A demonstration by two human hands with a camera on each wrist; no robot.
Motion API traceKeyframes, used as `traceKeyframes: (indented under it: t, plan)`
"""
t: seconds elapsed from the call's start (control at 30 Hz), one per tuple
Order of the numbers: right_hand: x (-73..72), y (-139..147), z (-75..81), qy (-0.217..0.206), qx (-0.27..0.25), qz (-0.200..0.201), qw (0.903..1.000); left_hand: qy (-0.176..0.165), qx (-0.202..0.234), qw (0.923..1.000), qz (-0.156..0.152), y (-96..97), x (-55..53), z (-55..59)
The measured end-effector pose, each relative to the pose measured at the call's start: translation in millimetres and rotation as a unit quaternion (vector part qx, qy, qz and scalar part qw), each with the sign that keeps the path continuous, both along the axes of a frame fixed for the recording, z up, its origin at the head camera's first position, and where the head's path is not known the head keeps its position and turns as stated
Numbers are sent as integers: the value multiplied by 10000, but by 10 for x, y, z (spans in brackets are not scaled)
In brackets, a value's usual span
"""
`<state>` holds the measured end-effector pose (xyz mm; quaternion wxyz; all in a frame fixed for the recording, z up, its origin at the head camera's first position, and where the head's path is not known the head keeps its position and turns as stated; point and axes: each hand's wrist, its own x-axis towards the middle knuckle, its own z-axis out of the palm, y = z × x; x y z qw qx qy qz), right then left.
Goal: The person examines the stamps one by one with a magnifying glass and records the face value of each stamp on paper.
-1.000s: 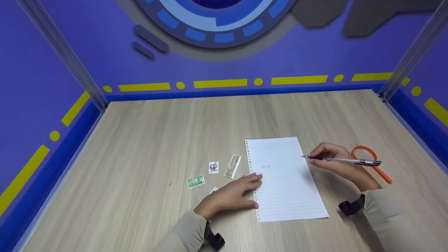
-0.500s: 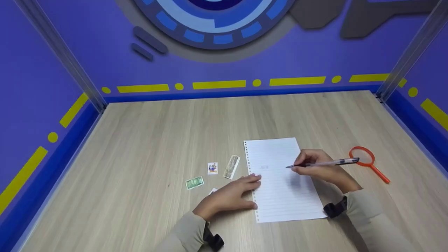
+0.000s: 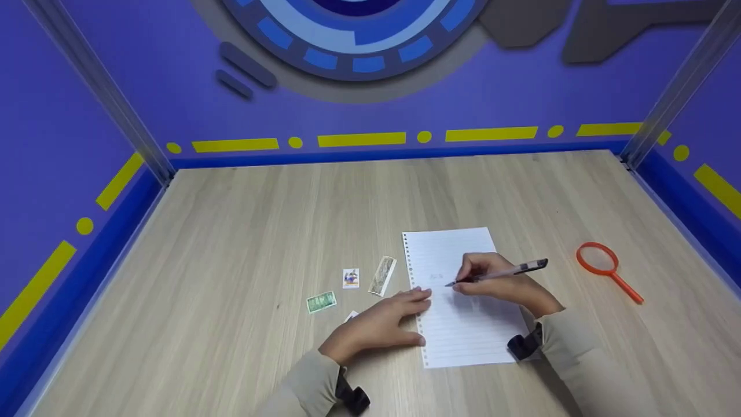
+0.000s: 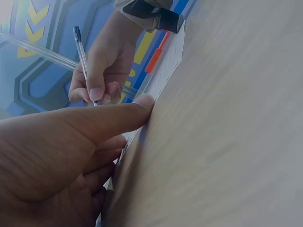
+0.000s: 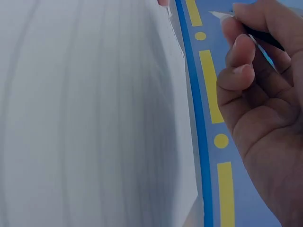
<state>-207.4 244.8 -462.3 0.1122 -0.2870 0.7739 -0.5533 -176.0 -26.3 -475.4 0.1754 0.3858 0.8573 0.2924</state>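
Note:
A lined, loose-leaf sheet of paper (image 3: pixel 463 341) with punched holes along its left edge lies on the table, bearing a small line of faint writing near its upper left. My right hand (image 3: pixel 492 278) pinches a clear-barrelled pen (image 3: pixel 521 269) over the sheet, its tip pointing left just below the writing. In the right wrist view the pen's pale tip (image 5: pixel 218 15) sticks out past the fingers. My left hand (image 3: pixel 379 321) rests with relaxed, spread fingers on the sheet's left margin; in the left wrist view its thumb (image 4: pixel 118 118) lies at the paper's edge.
Left of the sheet lie a long brownish stamp (image 3: pixel 382 276), a small stamp with a figure (image 3: pixel 351 278) and a green stamp (image 3: pixel 321 302). Another stamp (image 3: pixel 351 316) is mostly hidden by my left hand. An orange magnifying glass (image 3: pixel 624 285) lies at the right.
My right hand has carried the pen leftward from beyond the paper's right edge to just below the writing, uncovering the magnifying glass. The left hand has stayed in place.

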Motion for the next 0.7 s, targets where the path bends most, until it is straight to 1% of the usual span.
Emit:
traceKeyframes:
  t: [0.37,0.5,0.7]
  plan:
    - [-84,-123,-81,-159,361,-154,9991,4,-26,10000,-31,-5,-5,9]
    - [-105,-132,-121,-320,502,-213,9980,-18,-25,10000,-49,-5,0,10]
    - [-115,-130,-180,-546,551,-184,9968,18,-42,10000,-55,-3,3,9]
